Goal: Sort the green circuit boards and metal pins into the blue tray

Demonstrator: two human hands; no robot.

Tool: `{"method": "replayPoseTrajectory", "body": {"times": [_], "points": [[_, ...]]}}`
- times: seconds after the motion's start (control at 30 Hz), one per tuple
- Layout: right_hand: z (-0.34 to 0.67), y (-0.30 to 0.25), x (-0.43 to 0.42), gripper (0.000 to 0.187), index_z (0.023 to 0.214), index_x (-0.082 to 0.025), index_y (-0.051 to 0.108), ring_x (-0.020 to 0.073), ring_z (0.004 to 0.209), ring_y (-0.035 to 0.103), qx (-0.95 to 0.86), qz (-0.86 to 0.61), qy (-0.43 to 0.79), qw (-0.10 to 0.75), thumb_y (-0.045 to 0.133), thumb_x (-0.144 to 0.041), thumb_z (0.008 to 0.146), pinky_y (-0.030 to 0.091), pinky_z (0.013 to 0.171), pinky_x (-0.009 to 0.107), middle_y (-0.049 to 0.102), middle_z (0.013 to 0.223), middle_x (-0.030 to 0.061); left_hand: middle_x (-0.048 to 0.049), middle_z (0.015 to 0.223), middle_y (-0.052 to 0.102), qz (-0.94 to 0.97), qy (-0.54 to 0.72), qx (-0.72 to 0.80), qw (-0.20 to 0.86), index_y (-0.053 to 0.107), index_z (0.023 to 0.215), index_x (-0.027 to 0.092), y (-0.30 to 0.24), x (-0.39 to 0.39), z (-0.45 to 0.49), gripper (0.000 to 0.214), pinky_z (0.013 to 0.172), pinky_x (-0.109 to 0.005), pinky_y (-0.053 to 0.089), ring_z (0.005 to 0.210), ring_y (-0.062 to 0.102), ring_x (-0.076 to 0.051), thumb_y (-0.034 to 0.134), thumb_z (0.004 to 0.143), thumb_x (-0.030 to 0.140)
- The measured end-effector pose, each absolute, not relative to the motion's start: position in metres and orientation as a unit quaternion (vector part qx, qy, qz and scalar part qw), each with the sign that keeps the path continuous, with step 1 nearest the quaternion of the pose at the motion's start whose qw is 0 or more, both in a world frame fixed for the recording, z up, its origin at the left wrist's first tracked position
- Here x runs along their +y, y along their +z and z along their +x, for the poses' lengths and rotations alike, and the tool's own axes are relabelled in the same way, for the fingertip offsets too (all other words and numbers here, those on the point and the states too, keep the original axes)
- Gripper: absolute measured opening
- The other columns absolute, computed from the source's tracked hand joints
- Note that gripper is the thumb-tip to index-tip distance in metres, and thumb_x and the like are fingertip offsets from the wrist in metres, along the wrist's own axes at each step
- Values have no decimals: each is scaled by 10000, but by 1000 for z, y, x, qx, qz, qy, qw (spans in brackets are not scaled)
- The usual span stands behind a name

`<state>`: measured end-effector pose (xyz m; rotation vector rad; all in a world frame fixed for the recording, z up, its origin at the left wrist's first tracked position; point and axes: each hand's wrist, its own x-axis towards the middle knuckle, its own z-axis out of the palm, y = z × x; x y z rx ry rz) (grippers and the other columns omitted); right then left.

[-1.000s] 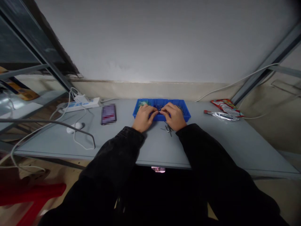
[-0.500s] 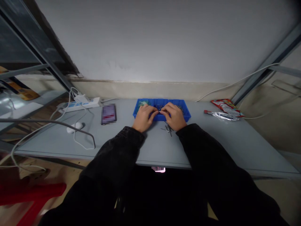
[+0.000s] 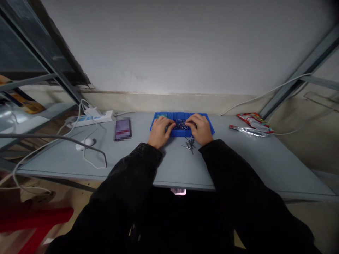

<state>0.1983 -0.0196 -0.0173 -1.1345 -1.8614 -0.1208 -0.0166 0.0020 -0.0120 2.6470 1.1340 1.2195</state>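
A blue tray [image 3: 182, 133] with compartments sits on the grey table [image 3: 238, 155] near the wall. Small dark metal pieces [image 3: 181, 124] lie in its middle compartment. My left hand [image 3: 160, 132] rests over the tray's left part, fingers curled and pinched toward the middle. My right hand [image 3: 200, 129] lies over the right part, fingers also curled inward. What either pinch holds is too small to name. A little pile of dark screws [image 3: 190, 144] lies on the table just in front of the tray, by my right wrist.
A phone [image 3: 123, 128] lies left of the tray. Further left are a white power strip [image 3: 90, 118], white earbuds case [image 3: 84, 142] and cables. Red and silver snack wrappers [image 3: 251, 124] lie at the right. Metal shelving frames stand on both sides.
My two hands have drawn slightly apart, so the metal pieces in the middle compartment now show between them. The view shifted a little.
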Motion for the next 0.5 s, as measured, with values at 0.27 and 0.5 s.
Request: {"method": "replayPoseTrajectory", "body": {"times": [0.27, 0.5], "points": [[201, -22, -12, 211, 1108, -234, 679, 321, 1027, 566, -697, -532, -128, 463, 641, -331, 924, 370, 903, 483, 717, 1037, 89, -72, 956, 711, 923, 301, 235, 56, 713, 1017, 186, -10, -9, -13, 263, 846, -349, 503, 888, 636, -193, 496, 1024, 334], [195, -17, -18, 116, 993, -244, 685, 292, 1012, 567, -697, -525, -118, 474, 590, -297, 951, 361, 898, 455, 707, 993, 66, -15, 721, 709, 952, 140, 222, 158, 765, 1022, 232, -13, -13, -7, 158, 652, -280, 487, 635, 646, -161, 657, 926, 297]]}}
